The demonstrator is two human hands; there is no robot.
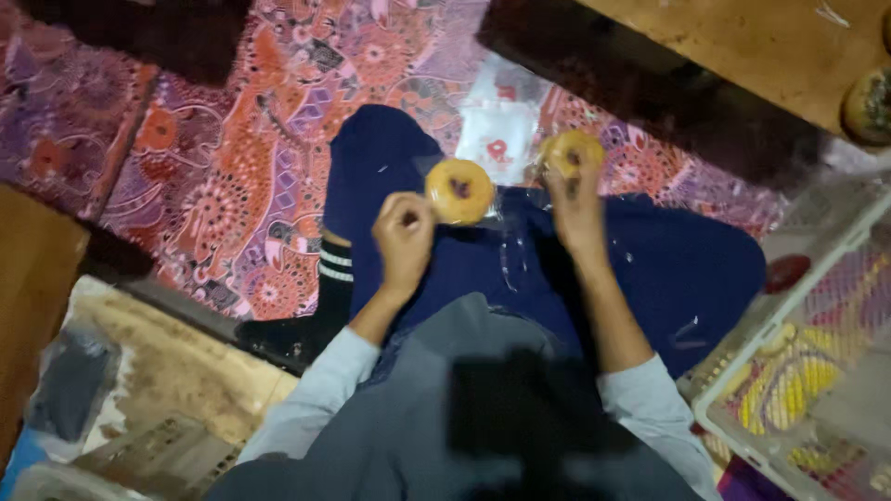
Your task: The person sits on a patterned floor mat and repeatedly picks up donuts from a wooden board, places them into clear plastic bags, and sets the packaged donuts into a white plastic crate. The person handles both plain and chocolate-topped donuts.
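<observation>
1. Fingers of both hands pinch rings: the left hand (404,232) grasps one doughnut (459,191) by its edge, and the right hand (575,199) grasps a second doughnut (573,152), both held above the lap.
2. Patterned rug (241,167) fills the 10 to 12 o'clock area; blue trousers (668,269) lie beneath the hands.
3. White crate (798,390) sits at 4 o'clock, its contents cut off by the frame edge.
4. White bag (497,130) lies at 12 o'clock, just beyond the doughnuts.
5. Risk: an edge-only pinch may let a doughnut tear or drop onto the trousers.
6. Motion blur hides the fingertips; clear plastic on the lap is hard to make out.
</observation>
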